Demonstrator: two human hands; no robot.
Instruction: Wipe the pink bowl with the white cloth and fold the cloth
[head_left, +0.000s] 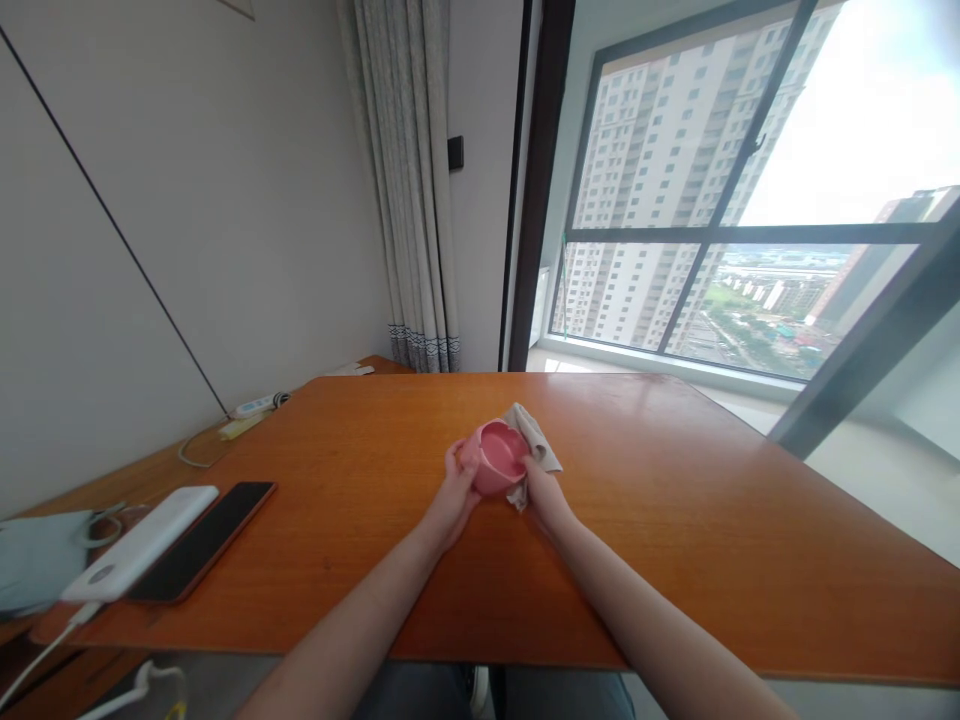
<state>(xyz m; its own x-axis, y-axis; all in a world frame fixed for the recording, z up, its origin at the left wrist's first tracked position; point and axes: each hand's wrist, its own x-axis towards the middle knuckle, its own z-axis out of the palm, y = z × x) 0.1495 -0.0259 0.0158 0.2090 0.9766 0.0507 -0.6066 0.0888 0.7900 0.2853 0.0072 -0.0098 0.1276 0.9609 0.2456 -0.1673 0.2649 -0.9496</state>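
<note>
A pink bowl (496, 482) with a wavy rim is held up over the wooden table, its opening tilted toward me. My left hand (457, 490) is closed around the bowl's left side, thumb near the rim. On the other side, my right hand (545, 488) grips a pale grey cloth (534, 437) and presses it to the bowl's right edge. Part of the cloth sticks out behind the bowl, and a corner hangs below it. The fingers of my right hand are partly hidden by the cloth and bowl.
The wooden table (360, 440) spans the view. At its left lie a white power bank (142, 545) with a cable and a dark phone (202, 540). Further back are a power strip (255, 406) and a curtain (409, 180); a window (705, 235) stands at right.
</note>
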